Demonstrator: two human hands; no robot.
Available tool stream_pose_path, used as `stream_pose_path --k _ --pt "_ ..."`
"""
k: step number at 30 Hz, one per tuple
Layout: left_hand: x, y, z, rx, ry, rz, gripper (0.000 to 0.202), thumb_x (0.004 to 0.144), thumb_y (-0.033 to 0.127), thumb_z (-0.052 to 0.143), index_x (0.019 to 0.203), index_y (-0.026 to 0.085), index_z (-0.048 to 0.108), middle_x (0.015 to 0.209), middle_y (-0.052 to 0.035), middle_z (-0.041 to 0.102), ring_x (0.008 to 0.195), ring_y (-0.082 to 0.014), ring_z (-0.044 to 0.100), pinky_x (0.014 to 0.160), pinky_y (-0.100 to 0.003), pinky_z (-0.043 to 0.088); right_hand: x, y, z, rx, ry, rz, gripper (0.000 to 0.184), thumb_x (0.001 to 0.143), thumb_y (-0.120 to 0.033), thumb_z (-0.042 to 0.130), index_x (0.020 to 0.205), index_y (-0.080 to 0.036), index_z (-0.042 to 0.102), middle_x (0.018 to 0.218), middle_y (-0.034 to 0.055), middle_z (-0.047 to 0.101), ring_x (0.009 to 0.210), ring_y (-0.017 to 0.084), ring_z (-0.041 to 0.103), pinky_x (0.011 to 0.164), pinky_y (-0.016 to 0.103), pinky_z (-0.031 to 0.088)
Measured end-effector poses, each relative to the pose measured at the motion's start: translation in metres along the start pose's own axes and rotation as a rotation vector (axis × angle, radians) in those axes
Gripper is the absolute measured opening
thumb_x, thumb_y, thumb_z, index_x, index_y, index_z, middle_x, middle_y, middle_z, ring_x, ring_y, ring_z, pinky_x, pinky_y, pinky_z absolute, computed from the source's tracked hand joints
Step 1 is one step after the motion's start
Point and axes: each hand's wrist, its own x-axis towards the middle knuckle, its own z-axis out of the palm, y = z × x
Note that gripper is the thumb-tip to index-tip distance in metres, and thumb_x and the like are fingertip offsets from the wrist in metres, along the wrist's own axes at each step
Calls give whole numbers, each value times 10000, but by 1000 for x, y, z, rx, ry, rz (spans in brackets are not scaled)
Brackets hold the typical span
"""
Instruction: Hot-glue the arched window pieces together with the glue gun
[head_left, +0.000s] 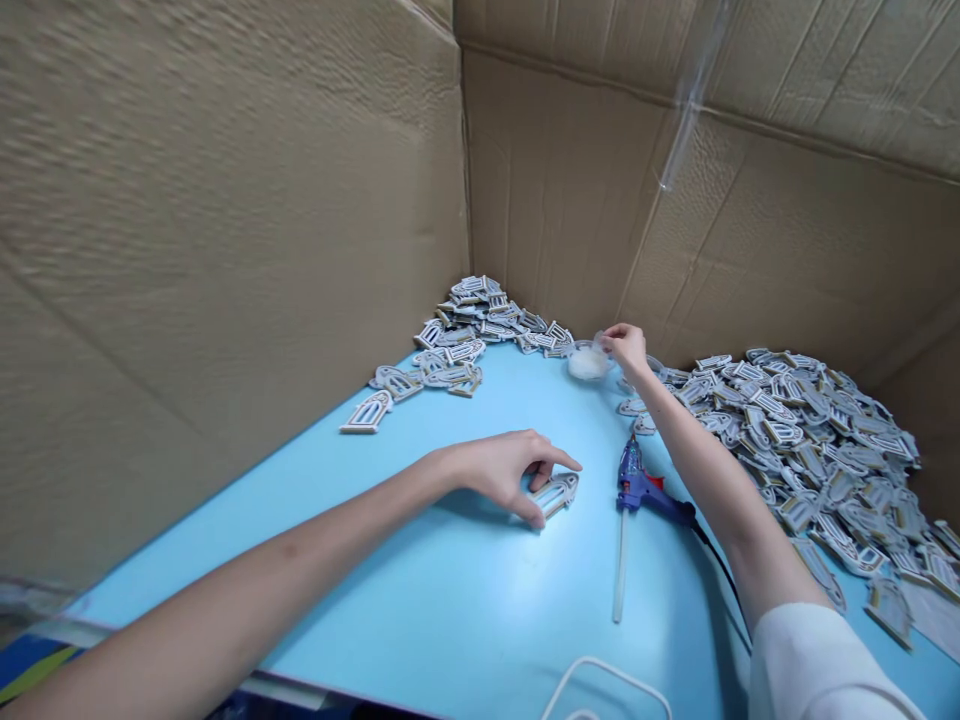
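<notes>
My left hand (517, 472) is at the middle of the table, its thumb and fingers around the edges of a small white and grey arched window piece (559, 492) that lies on the surface. My right hand (627, 350) reaches to the back, fingertips pinched together at the rim of a small clear tub (589, 362) with whitish contents. What those fingers hold is too small to make out. A blue glue gun (636, 485) lies below my right forearm, its nozzle pointing away and a glue stick (621, 565) coming out of its back.
Window pieces form a large heap (817, 430) on the right and a smaller pile (484, 312) in the back corner, with a single piece (367, 412) at left. Cardboard walls (570, 190) enclose the blue table (450, 600). A white wire stand (607, 668) sits in front.
</notes>
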Motion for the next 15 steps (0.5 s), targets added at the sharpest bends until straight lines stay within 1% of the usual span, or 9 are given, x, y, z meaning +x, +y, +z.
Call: stream_pose_path --k 3,4,6,8,9,10,11,13,15 --pt "-2 11 1 69 -2 -11 770 727 390 899 1440 231 656 821 4 719 822 -179 647 757 -241 436 -22 -5 -7 112 -30 -12 56 906 -163 703 948 -143 672 755 -22 683 669 131 673 646 260 549" --pt "-2 15 2 99 1 -31 746 739 360 890 1436 241 655 822 7 722 827 -183 653 741 -241 427 -35 -6 -10 144 -61 -18 99 859 -126 685 953 -150 666 703 -35 663 642 133 669 619 249 527" --pt "0 23 8 158 5 -87 669 755 337 879 1386 251 674 796 14 713 797 -186 655 682 -244 394 -68 -5 -17 196 -145 -31 178 786 -119 663 957 -167 663 648 -50 644 613 141 666 596 246 502" --pt "4 29 15 206 21 -142 584 761 388 881 1294 243 694 748 22 686 737 -186 642 622 -250 344 -108 -3 -25 229 -233 -36 178 747 -164 689 923 -179 672 665 -42 661 619 144 663 610 256 498" --pt "7 32 19 222 39 -164 556 761 429 880 1248 234 695 733 23 672 713 -185 633 606 -253 323 -128 -2 -31 250 -289 -46 174 736 -197 715 907 -183 684 693 -30 681 644 149 667 627 264 499" --pt "9 34 22 232 62 -184 542 761 468 878 1208 225 691 727 23 662 699 -185 626 597 -255 308 -147 -2 -36 273 -353 -100 170 751 -234 735 909 -183 701 735 -12 703 680 154 671 657 275 501" --pt "11 35 26 239 85 -204 535 760 499 874 1174 218 685 726 22 655 691 -185 620 593 -256 297 -164 -2 -42 255 -385 -163 154 765 -248 737 905 -187 718 765 -3 716 701 155 666 667 281 489" --pt "15 35 30 242 119 -240 536 748 541 875 1112 205 671 729 23 649 683 -181 612 587 -254 281 -190 -4 -52 159 -401 -245 111 810 -231 726 916 -204 741 787 0 726 731 160 658 679 287 466" --pt "16 34 33 229 138 -264 573 718 567 890 1089 195 659 725 28 645 682 -175 609 586 -249 272 -204 -5 -58 90 -402 -291 53 838 -199 722 885 -214 741 798 2 734 750 167 649 700 297 466"
